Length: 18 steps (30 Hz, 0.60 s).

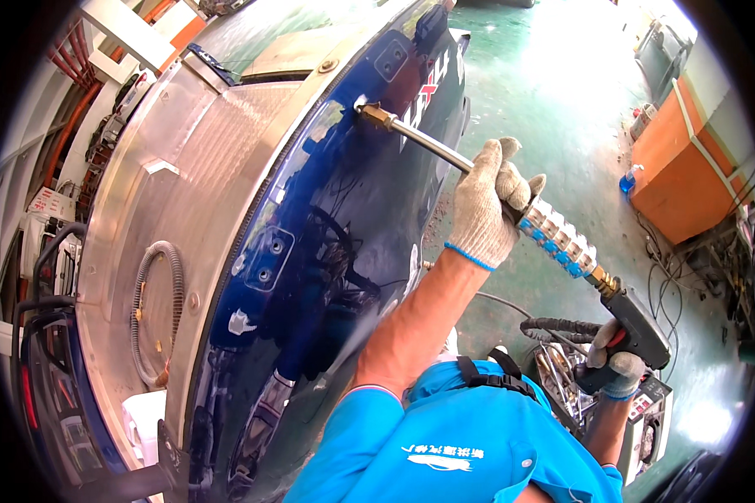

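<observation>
A long dent puller (432, 144) runs from a dark blue vehicle panel (310, 293) down to the right. Its brass tip meets the panel near its edge, where the paint is worn to bare metal. My left hand (488, 201), in a white knitted glove, is closed around the puller's shaft, just ahead of a ribbed silver-and-blue sleeve (559, 239). At the rear, a black pistol grip (637, 331) sits in my gloved right hand (617, 360), with a finger by the red trigger. Several bare patches show along the panel's edge.
Beside the panel lies an inner metal surface with a corrugated hose (179, 289). A machine (648, 419) and thick black cable (562, 325) stand near my right side. On the green floor (554, 101), an orange cabinet (679, 168), a blue spray bottle (629, 178) and loose cables appear.
</observation>
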{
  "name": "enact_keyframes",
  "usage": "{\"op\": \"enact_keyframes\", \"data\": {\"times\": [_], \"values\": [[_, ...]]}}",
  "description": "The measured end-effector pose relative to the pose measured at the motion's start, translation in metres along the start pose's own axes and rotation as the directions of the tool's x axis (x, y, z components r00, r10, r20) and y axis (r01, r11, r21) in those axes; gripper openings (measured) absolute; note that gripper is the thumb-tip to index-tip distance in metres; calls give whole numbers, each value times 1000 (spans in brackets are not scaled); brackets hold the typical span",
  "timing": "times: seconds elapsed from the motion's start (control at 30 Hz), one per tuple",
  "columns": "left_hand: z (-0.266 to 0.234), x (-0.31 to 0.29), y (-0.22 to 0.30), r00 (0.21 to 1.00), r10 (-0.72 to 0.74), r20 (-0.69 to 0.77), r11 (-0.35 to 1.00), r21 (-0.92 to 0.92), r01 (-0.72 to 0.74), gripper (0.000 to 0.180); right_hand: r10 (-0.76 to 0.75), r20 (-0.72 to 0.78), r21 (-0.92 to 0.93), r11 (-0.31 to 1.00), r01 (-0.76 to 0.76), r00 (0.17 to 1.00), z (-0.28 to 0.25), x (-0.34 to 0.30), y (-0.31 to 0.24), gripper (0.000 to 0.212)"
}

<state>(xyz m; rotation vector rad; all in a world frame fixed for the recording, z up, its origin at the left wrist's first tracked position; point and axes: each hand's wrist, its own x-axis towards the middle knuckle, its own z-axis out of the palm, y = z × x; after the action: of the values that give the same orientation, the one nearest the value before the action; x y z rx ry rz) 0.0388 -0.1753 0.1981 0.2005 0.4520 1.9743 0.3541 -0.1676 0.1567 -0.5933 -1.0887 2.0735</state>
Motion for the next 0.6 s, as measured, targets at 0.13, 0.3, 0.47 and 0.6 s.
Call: {"op": "enact_keyframes", "data": {"times": [0.13,0.3,0.47,0.6], "values": [[13,-3,3,1000,-10,-30,1000,-1,10,27,-62,25,-33,997,63,998,-1,6,-11,51],[13,3,0,1000,-11,-25,999,-44,9,26,-94,24,-26,995,95,995,8,9,-26,51],[18,2,0,999,2,-50,1000,-28,-3,26,-58,73,-38,997,61,996,-7,10,-25,52],[16,3,1,1000,5,-8,1000,-29,-5,27,-65,83,-61,996,70,994,-9,14,-26,53]]}}
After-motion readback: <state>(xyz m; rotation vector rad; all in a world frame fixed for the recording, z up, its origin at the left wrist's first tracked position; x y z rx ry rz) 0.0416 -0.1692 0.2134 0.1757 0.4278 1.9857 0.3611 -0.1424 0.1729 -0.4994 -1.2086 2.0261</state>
